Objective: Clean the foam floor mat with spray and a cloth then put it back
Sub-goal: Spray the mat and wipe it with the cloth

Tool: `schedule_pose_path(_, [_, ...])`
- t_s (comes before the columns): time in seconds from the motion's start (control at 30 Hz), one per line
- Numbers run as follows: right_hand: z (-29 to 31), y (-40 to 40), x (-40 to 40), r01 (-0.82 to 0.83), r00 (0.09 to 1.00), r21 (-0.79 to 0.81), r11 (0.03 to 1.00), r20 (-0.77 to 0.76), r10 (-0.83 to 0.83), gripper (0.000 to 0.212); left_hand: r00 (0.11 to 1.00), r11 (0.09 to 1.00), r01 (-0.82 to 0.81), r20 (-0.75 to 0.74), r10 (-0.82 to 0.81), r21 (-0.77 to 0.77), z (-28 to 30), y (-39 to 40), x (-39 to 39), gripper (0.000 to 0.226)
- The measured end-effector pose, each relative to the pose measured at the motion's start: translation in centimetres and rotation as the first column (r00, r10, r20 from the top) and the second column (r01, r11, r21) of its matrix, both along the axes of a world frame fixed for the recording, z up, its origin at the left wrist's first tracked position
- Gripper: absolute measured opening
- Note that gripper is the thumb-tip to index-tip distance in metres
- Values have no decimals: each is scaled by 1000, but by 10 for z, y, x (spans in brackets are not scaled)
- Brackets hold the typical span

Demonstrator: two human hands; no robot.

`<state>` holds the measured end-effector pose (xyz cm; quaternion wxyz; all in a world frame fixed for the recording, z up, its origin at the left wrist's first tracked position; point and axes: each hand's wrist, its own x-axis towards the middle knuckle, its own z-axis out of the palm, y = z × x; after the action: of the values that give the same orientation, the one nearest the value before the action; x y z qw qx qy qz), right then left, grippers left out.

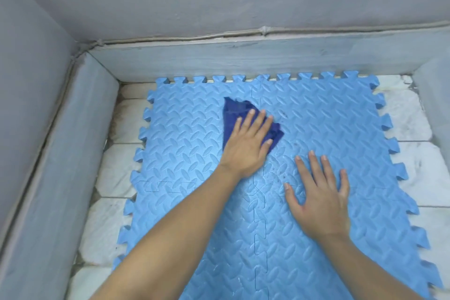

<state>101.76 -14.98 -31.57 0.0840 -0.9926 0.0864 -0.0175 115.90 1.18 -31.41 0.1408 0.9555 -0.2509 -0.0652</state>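
A big blue foam mat (316,129) lies flat on a white tile floor (117,173). It is made of square pieces that lock together with bumpy puzzle edges. The seams show down the middle and across the near part. The mat sits in a corner, with low grey walls (243,58) on the far side and the left side. White floor shows on the left and the right of the mat.

A dark blue cloth (235,111) lies on the mat, a bit left of the middle and toward the far side. It is bunched up and partly hidden.

The left hand (246,146) presses flat on the cloth. Its grip is apart: the fingers are straight and spread, lying on top of the cloth and not curled round it. The arm comes in from the near left.

The right hand (319,195) rests flat on the bare mat, just to the right of the cloth and nearer. Its grip is apart too, with the fingers spread wide, and it holds nothing.

Small wet drops (280,170) sit on the mat between the two hands.

No box, bin or bowl shows here.
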Motion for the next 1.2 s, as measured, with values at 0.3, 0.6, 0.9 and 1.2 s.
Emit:
schedule_pose_path(0.3, [4, 3, 2, 17, 1000, 40, 999, -20, -16, 66, 898, 898, -440, 47, 438, 30, -7, 88, 47, 57])
schedule_pose_path(0.6, [9, 2, -1, 1, 994, 111, 994, -105, 11, 67, 985, 985, -172, -35, 171, -11, -1, 71, -62, 59])
schedule_pose_path(0.9, [11, -69, -93, 257, 963, 14, 966, -86, -255, 70, 741, 741, -671, 11, 671, -26, -7, 96, -13, 52])
schedule_pose_path(1.2, [-1, -69, -95, 248, 969, 6, 969, -14, -248, 66, 994, 993, 108, 8, -108, -58, 3, -84, -28, 51])
